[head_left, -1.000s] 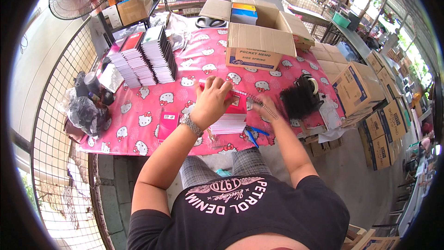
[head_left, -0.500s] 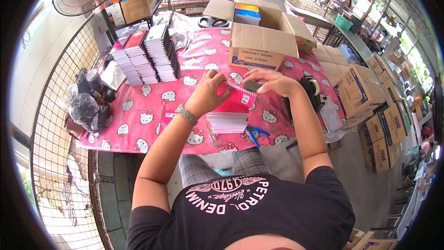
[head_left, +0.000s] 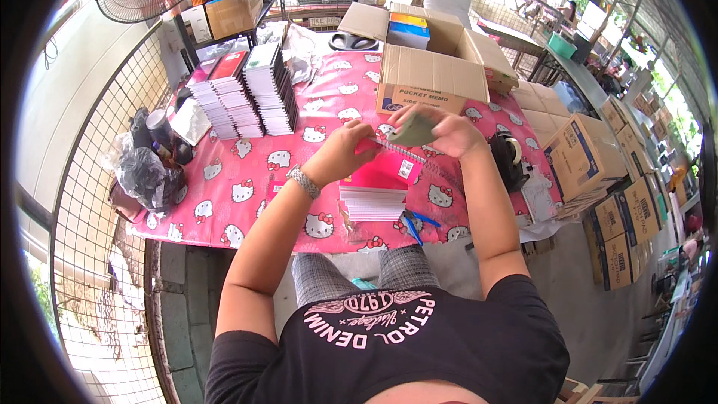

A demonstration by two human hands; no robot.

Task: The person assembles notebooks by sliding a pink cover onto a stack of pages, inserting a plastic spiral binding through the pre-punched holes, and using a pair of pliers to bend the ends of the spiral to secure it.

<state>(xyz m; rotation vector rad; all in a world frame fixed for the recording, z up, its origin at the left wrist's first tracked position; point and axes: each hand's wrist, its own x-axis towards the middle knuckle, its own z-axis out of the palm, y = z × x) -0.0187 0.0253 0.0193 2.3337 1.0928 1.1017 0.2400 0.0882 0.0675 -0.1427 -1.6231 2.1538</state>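
Note:
My left hand (head_left: 345,151), a watch on its wrist, is closed with its fingertips on the upper left corner of a red spiral notebook (head_left: 395,167), by the end of the coil. Beneath that notebook is a stack of white-edged notebooks (head_left: 372,206). Over the coil's right part, my right hand (head_left: 455,135) grips a flat grey-green piece (head_left: 416,129), blurred by motion; whether it is cloth or a pad, I cannot tell. Blue-handled pliers (head_left: 416,226) lie right of the stack, near the table's front edge.
Two tall stacks of spiral notebooks (head_left: 271,93) stand back left. An opened carton (head_left: 430,78) sits at the back, with a black tape dispenser (head_left: 508,161) to the right. Plastic bags (head_left: 153,176) lie at the left edge. More cartons (head_left: 587,157) fill the right side.
My right hand has lifted and turned, and the grey-green piece now shows more of its face. My left hand stays at the notebook's corner. The whole view has shifted slightly.

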